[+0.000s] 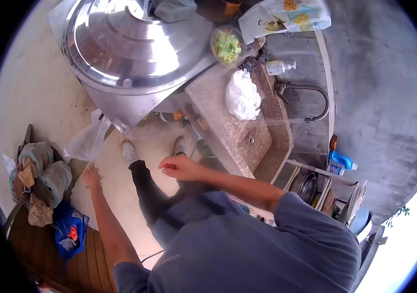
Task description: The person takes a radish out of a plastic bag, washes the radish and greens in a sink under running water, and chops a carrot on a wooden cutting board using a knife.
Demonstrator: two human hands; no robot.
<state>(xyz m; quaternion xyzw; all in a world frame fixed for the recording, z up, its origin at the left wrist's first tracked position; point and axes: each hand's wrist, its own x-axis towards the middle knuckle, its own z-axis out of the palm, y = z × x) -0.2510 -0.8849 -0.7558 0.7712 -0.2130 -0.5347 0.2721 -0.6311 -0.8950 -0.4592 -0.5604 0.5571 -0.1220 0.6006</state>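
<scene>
Left hand (pixel 90 176) low, arm stretched, fingertips blurred, grip impossible to tell, crumpled translucent plastic bag (pixel 89 140) right beyond it, right hand (pixel 185 169) half-curled, any hold unclear, 1 big domed silver metal lid (pixel 120 49) cut off up top

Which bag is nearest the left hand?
The see-through plastic bag, just beyond the left hand; the blue bag on the wooden slats and the printed white bag are farther off.
</scene>
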